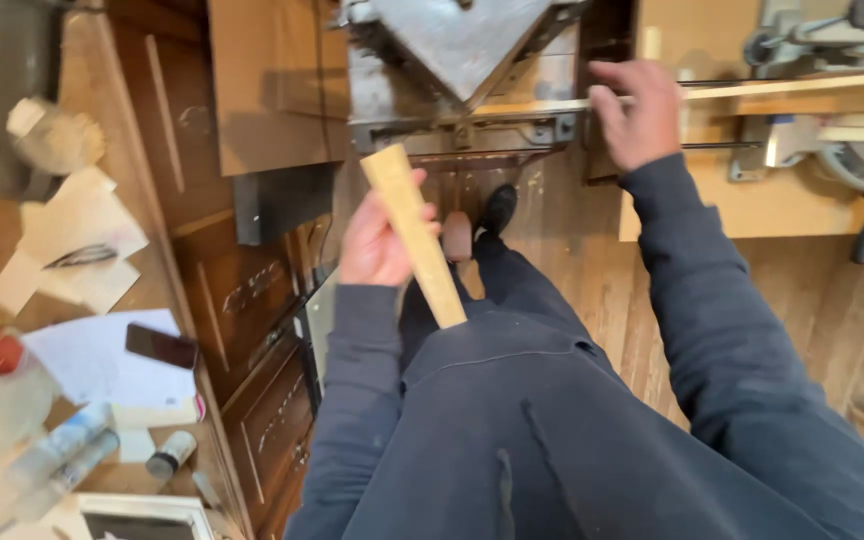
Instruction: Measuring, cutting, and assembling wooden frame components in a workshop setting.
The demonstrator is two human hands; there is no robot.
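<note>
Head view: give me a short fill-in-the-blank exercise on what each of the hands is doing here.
1. The left hand grips a short piece of ____.
2. The right hand rests on a long, thin wooden ____ lying across the metal machine.
3. A dark phone lies on sheets of ____ on the left-side bench.

Missing words: wood; strip; paper

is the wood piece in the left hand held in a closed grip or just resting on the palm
Held: the left hand has its fingers wrapped around the pale flat wooden strip, which juts out above and below the grip.
</note>
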